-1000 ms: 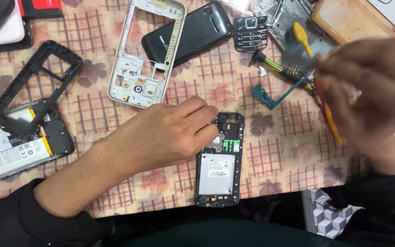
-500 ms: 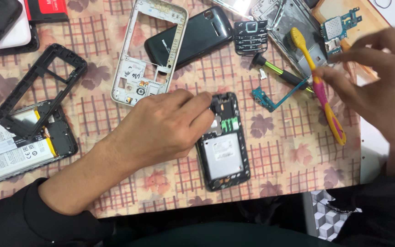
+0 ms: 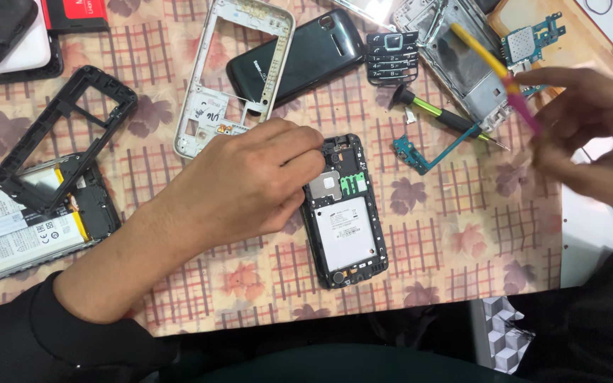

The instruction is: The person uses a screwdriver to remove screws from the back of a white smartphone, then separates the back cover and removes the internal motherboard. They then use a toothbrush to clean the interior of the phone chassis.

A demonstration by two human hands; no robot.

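Observation:
An opened black phone (image 3: 343,213) lies on the patterned tablecloth, its inner board and a white label showing. My left hand (image 3: 246,181) rests on the cloth beside the phone's upper left, fingertips touching its top edge. My right hand (image 3: 594,138) is raised at the right, blurred, holding a yellow and pink screwdriver (image 3: 496,74) that slants up to the left, above the table.
A white phone frame (image 3: 228,78) and black back cover (image 3: 299,53) lie above. A keypad (image 3: 391,53), green-handled screwdriver (image 3: 441,113), teal flex part (image 3: 427,152) and metal chassis (image 3: 455,60) sit upper right. A black frame (image 3: 58,135) and open phone with battery (image 3: 15,230) lie left.
My right hand has lifted the screwdriver up and to the right, away from the opened phone. The left hand stays on the phone's top edge. The view has shifted slightly.

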